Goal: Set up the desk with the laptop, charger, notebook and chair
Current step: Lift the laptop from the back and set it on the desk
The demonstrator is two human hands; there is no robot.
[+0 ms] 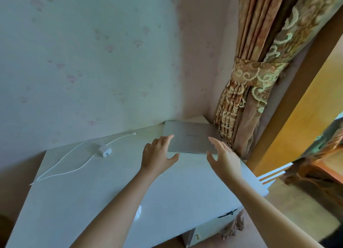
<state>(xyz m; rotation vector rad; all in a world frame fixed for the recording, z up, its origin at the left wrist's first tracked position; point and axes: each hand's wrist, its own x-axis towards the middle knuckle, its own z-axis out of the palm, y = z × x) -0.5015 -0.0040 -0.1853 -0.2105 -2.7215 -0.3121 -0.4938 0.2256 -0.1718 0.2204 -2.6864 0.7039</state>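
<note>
A closed silver laptop lies flat at the far right corner of the white desk, next to the curtain. My left hand is open with fingers spread, its fingertips over the laptop's near left corner. My right hand is open too, hovering at the laptop's near right edge. Neither hand grips anything. A white charger brick with its long white cable lies on the left part of the desk, the plug end near the wall. No notebook or chair is in view.
A tied-back patterned curtain hangs right beside the laptop. Wallpapered walls meet behind the desk. A brown door frame and an orange wall stand to the right. Under the desk front are a drawer and a small white round object.
</note>
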